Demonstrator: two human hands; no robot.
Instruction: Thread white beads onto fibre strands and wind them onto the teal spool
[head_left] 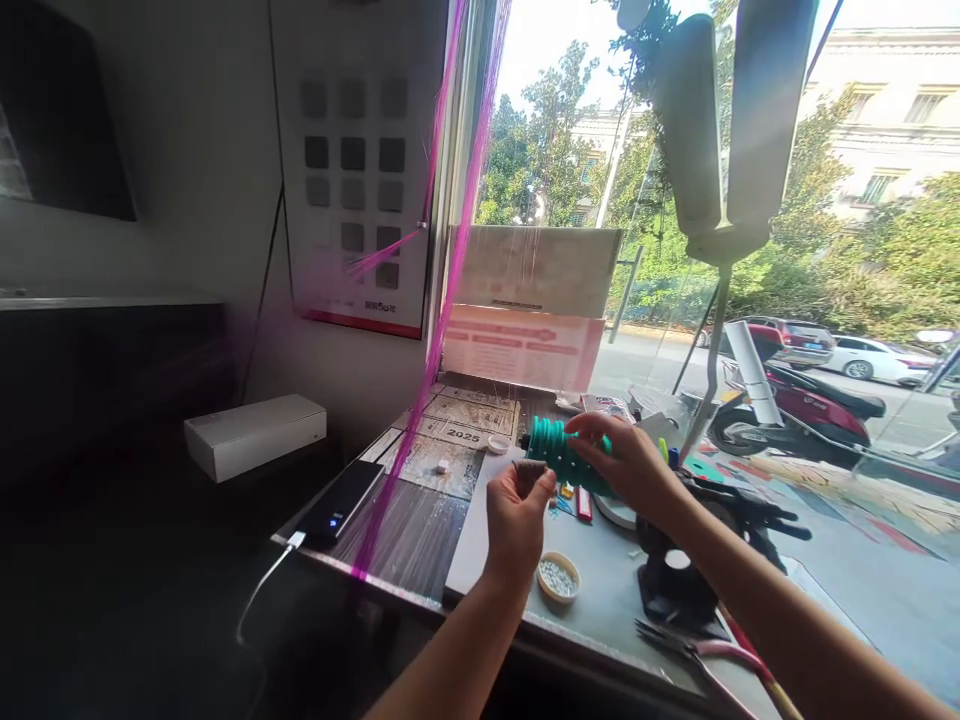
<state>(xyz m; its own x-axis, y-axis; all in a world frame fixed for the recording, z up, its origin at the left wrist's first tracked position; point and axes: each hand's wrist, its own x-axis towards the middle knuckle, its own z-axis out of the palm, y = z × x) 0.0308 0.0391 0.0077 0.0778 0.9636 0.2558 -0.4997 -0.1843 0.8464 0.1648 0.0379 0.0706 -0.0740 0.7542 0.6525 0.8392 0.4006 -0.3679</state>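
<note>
A teal ribbed roller [553, 452], set with small white dots, lies level above the table in front of me. My right hand [621, 455] reaches over it from the right, its bent fingers resting on its upper side. At the roller's near left side, my left hand [521, 500] pinches a small grey-brown piece [531, 467] between thumb and fingers. What kind of piece it is, I cannot make out. Below the hands stands a small round dish [559, 578] of tiny pale beads. Part of the roller is hidden behind my right hand.
A black stand [667, 575] is under my right forearm, with pliers [701, 645] in front. A red-and-white object [583, 503] lies past the dish. Left are a power bank [341, 505] with a cable and a white box [259, 435]. Purple threads [409, 440] hang across the table.
</note>
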